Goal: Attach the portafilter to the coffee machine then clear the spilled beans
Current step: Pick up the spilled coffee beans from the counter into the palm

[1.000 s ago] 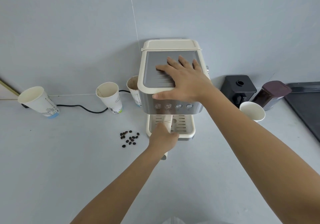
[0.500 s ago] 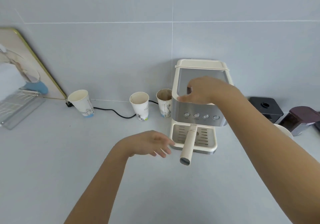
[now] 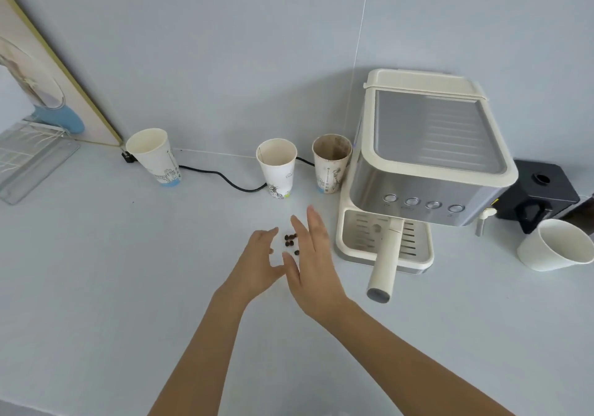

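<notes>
I see both hands down over the counter [image 3: 96, 287], palms facing each other w/ the spilled coffee beans [image 3: 291, 241] between them. Left hand [image 3: 257, 264] is open, fingers loosely curled, nothing in it; a few beans sit just beyond its fingertips. Right hand [image 3: 313, 264] is open too, fingers straight and spread, standing on edge just right of the beans, empty. Thumbs nearly meet below the beans; can't tell if either hand touches a bean.

Right of the right hand: cream-and-steel espresso machine [image 3: 427, 158]. Portafilter [image 3: 385, 261] is seated under the group head, its cream handle sticking out toward me over the drip tray [image 3: 414, 248].

Beyond the hands, three paper cups [image 3: 278, 169] stand upright along the wall, a black power cord [image 3: 221, 177] running behind them. Far right of the machine: a white cup [image 3: 553, 246] tilted, and a black box-shaped appliance [image 3: 543, 190] behind it.
</notes>
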